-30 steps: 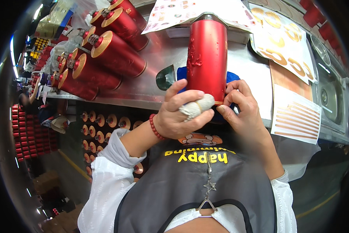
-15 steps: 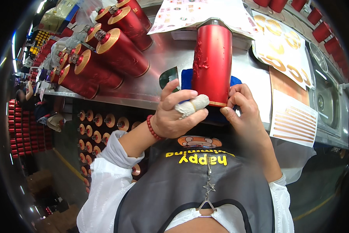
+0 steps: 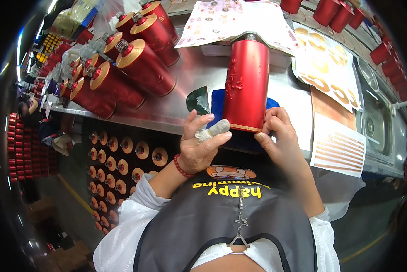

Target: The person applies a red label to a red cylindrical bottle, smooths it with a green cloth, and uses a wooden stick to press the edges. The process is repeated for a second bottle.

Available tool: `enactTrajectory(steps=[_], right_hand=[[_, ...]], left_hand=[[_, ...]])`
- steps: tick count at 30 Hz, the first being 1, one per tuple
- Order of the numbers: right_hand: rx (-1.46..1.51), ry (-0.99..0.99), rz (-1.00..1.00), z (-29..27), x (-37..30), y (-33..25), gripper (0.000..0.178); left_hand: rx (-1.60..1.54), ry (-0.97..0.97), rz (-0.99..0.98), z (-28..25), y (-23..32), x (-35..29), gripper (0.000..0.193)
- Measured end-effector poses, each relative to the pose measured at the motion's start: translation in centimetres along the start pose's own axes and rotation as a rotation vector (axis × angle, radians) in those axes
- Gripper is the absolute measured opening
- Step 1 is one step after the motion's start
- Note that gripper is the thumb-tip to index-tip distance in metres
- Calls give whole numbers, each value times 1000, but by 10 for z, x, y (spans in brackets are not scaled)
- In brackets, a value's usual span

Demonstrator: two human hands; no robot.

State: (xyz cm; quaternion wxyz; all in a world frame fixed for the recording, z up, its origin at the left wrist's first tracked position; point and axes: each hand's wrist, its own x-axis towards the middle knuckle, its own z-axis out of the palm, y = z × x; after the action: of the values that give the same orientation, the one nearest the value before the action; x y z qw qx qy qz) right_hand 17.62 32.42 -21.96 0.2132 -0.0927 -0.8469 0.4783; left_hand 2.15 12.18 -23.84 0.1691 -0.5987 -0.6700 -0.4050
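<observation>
A red bottle (image 3: 249, 86) with raised relief on its left side lies on a blue cloth (image 3: 218, 100), its gold-banded end toward me. My left hand (image 3: 199, 141) is just left of that end, fingers apart and holding nothing. What looks like its index finger is wrapped in a white cloth finger cover (image 3: 215, 130), its tip close to the gold band (image 3: 244, 127). With thumb and bent fingers, my right hand (image 3: 278, 133) grips the bottle's lower right edge; the exact contact is partly hidden.
Several red bottles with gold shoulders (image 3: 147, 68) stand at left; more fill the space below the table edge. A dark green curved piece (image 3: 198, 99) lies beside the cloth. Sticker sheets (image 3: 323, 63), a sheet of gold strips (image 3: 339, 145) and a metal sink (image 3: 379, 124) are at right.
My left hand has drawn back slightly left from the bottle's gold band, its fingers spreading. The right hand stays at the bottle's lower right edge. The whole view has shifted a little.
</observation>
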Motion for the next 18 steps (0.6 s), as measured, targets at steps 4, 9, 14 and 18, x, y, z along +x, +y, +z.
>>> enactTrajectory(steps=[4, 9, 14, 18], right_hand=[[13, 173, -41, 0, -1, -6, 23], [465, 405, 183, -7, -4, -30, 27], [254, 267, 112, 14, 13, -34, 18], [305, 255, 200, 11, 7, -32, 16]], left_hand=[[64, -22, 92, -8, 0, 13, 32], [86, -164, 135, -3, 4, 47, 54], [77, -147, -40, 19, 9, 55, 72], [-130, -82, -243, 22, -5, 22, 73]])
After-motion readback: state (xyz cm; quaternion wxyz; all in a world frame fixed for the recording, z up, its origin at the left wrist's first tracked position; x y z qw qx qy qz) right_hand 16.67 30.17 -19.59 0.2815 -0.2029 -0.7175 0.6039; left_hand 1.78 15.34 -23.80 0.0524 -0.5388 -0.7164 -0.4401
